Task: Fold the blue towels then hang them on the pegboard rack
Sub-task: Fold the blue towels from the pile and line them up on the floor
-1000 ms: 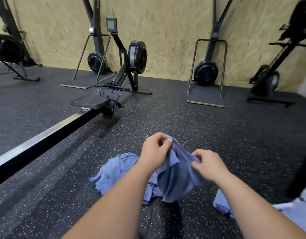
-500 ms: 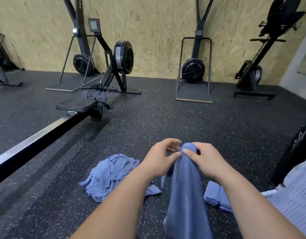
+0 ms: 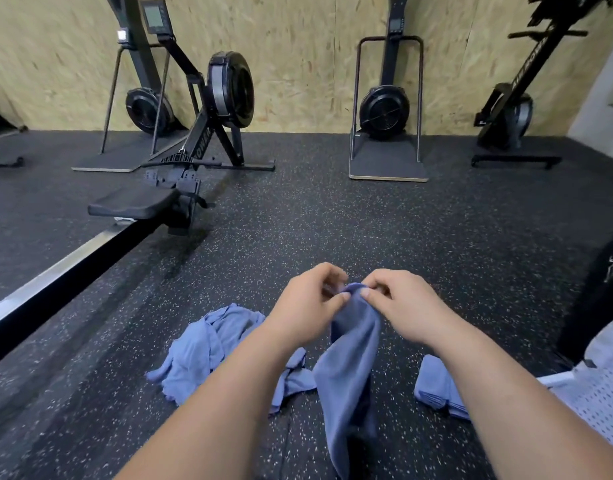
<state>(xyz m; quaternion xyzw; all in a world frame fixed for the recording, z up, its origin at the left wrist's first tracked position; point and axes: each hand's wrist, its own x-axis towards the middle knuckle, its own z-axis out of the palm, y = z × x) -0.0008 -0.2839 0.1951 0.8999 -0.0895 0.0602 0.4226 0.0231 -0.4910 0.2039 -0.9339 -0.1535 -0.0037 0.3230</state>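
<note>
On the speckled rubber floor (image 3: pixel 436 237) lie one crumpled towel heap (image 3: pixel 208 344) and one folded towel (image 3: pixel 433 386). The left hand (image 3: pixel 308 306) and right hand (image 3: pixel 402 306) pinch the top of a third towel (image 3: pixel 350 368), which hangs between the forearms. The hands are closer together than a second ago.

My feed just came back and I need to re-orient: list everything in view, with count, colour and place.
held towel: one, blue, hanging from both hands, centre
crumpled towels: one heap, count unclear, blue, on the floor left of the held towel
folded towels: small stack, count unclear, blue, on the floor partly behind the right forearm
pegboard panel: one, white, lower right edge
rowing machine: one, black, left, rail running toward the camera
upright machines: at least three, black, along the back wall
floor: black speckled rubber
wall: tan chipboard
left hand: one, grip pinching the towel's top
right hand: one, grip pinching the same top
</note>
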